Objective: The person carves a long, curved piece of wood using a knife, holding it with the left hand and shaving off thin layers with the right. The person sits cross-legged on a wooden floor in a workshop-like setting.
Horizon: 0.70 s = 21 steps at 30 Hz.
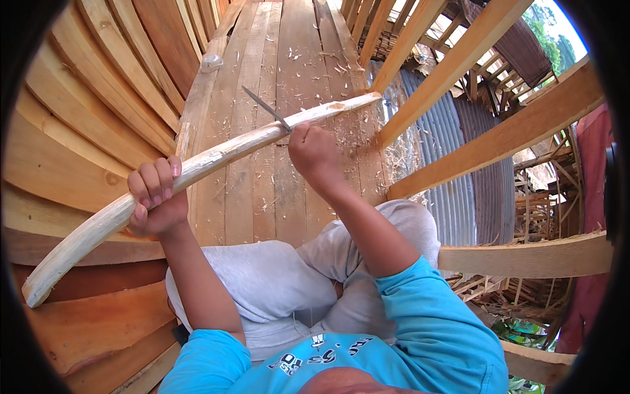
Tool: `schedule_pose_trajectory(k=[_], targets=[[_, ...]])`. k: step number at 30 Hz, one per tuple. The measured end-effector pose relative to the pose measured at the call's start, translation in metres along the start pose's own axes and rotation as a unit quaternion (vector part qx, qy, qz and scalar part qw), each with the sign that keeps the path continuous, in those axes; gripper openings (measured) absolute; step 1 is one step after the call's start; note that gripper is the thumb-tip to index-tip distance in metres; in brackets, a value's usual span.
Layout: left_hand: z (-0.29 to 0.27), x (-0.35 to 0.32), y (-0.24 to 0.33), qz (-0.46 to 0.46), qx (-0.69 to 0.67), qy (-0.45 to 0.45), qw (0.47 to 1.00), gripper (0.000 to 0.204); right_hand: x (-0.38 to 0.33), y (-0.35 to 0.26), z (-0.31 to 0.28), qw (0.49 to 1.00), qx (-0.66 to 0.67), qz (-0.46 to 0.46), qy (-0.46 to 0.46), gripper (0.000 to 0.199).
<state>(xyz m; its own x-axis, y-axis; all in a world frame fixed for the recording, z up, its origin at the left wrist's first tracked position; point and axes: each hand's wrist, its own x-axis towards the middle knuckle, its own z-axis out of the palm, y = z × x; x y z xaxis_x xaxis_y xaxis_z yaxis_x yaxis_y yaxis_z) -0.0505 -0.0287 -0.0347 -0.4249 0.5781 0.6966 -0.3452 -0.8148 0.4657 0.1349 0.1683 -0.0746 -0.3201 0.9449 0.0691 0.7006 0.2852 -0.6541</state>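
A long, pale, peeled wooden pole (223, 154) lies slantwise across my front, its near end low at the left and its far end up at the right. My left hand (157, 194) is closed around the pole left of its middle. A knife (264, 107) is in my right hand (314, 151), which makes a fist; the handle is hidden by the fingers. The narrow grey blade crosses the pole's upper side and points up and left. Blade and pole appear to touch.
Pale shavings (315, 72) are scattered over the plank floor (249, 190). Wall boards (79, 131) rise close on the left. On the right stand wooden railing bars (453, 65), with corrugated metal sheets (453, 151) beyond. A small clear object (211, 63) sits by the wall.
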Motion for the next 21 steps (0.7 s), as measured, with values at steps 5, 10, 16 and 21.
schedule_pose_trajectory(k=[5, 10, 16, 21], targets=[[0.008, 0.009, -0.008, -0.004, -0.01, -0.011, 1.0, 0.026, 0.06, 0.086, -0.009, 0.996, 0.004, 0.044, 0.078, 0.06], [0.006, 0.006, -0.005, 0.003, -0.008, -0.005, 1.0, 0.026, 0.018, 0.045, 0.004, 0.996, 0.031, 0.057, 0.056, 0.06], [0.009, 0.006, -0.005, -0.008, -0.013, -0.002, 1.0, 0.025, 0.03, 0.059, -0.003, 0.994, 0.044, 0.083, 0.053, 0.058], [0.007, 0.008, -0.007, -0.001, -0.009, -0.014, 1.0, 0.024, 0.032, 0.07, 0.002, 0.993, 0.024, 0.08, 0.082, 0.059]])
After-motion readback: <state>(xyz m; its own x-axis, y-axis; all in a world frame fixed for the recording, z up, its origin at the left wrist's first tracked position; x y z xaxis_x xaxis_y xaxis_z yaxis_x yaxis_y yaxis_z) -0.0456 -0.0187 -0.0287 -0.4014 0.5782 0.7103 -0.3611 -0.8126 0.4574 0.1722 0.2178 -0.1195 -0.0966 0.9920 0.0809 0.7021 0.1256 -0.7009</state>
